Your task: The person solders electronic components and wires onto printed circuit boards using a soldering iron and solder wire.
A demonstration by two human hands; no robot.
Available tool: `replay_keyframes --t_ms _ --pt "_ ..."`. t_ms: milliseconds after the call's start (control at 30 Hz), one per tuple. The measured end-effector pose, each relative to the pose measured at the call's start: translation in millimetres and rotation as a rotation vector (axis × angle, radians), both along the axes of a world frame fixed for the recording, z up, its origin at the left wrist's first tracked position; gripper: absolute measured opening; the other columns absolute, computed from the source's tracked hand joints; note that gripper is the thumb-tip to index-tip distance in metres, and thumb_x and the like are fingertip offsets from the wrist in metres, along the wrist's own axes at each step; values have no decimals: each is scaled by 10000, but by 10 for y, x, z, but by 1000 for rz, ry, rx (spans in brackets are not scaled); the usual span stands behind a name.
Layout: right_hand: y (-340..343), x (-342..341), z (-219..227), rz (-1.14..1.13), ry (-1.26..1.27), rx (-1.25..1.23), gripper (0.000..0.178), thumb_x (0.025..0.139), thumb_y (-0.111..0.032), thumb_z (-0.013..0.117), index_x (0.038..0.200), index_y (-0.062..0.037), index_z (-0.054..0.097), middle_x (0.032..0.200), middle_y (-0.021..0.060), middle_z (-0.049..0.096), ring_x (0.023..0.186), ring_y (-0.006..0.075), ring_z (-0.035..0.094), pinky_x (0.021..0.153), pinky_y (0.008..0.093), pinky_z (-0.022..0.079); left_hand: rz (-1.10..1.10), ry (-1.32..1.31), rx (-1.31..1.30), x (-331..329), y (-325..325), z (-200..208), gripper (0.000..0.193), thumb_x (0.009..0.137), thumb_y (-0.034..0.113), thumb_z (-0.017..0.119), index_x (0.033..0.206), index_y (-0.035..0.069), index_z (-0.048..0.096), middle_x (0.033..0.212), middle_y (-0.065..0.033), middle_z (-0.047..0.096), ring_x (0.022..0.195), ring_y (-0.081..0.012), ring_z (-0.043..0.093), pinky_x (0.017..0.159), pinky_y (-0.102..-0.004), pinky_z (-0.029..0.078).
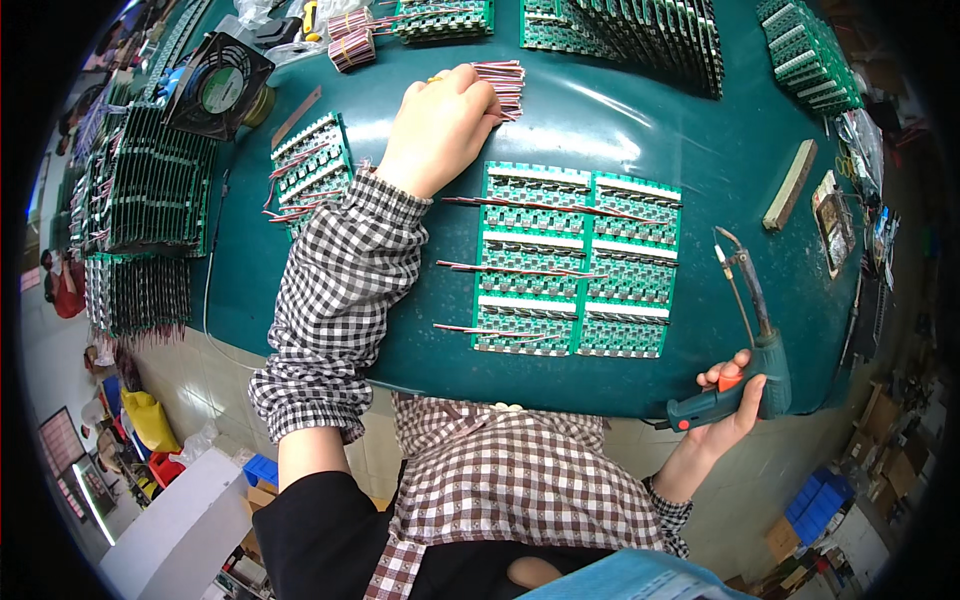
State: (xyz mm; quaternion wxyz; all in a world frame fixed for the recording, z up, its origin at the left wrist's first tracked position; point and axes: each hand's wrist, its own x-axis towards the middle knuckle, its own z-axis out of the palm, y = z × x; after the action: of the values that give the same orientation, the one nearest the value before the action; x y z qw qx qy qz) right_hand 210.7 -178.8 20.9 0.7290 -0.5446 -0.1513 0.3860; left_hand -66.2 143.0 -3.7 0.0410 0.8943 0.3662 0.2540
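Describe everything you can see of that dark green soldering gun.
The soldering gun has a dark green, plastic-looking body, an orange-red trigger and a red round spot near the handle's end. A bent, greyish metal tube and a thinner rod with a whitish tip point away from the person, leaning left. The right-hand grip holds it by the table's near edge, right of the flat circuit boards. Whether it is hot cannot be told.

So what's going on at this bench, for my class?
A person's left hand touches a bundle of thin wires on the green tabletop. Two circuit boards lie side by side in front of them, with three groups of wires laid on top. The right hand holds a soldering gun clear of the boards.
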Motion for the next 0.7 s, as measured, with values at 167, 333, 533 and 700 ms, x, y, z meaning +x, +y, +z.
replay_keyframes --t_ms 167,333,533,700 --pt "-63 59 -23 22 22 23 403 967 -377 575 1118 -5 536 846 59 641 769 173 640 698 337 550 22 45 98 49 -74 15 123 831 140 665 900 72 590 883 -68 566 903 -276 587 737 -383 425" --pt "-112 87 -8 -28 63 1 402 965 -374 577 1129 -9 537 857 64 644 764 187 635 698 342 546 10 -16 38 32 -32 28 101 864 132 647 904 59 590 892 -102 614 833 -320 619 702 -414 478" --pt "-136 136 -32 -40 20 25 387 970 -365 570 1111 -5 556 851 72 644 776 194 649 693 347 560 82 -33 29 0 -136 151 97 895 126 634 958 61 597 917 -86 664 782 -266 663 655 -352 515" --pt "-112 114 -34 -37 44 38 394 973 -367 565 1115 1 555 856 76 648 785 197 660 707 347 578 47 -256 -383 136 -478 361 113 942 65 602 1011 -23 618 923 -65 674 753 -123 665 640 -229 497"
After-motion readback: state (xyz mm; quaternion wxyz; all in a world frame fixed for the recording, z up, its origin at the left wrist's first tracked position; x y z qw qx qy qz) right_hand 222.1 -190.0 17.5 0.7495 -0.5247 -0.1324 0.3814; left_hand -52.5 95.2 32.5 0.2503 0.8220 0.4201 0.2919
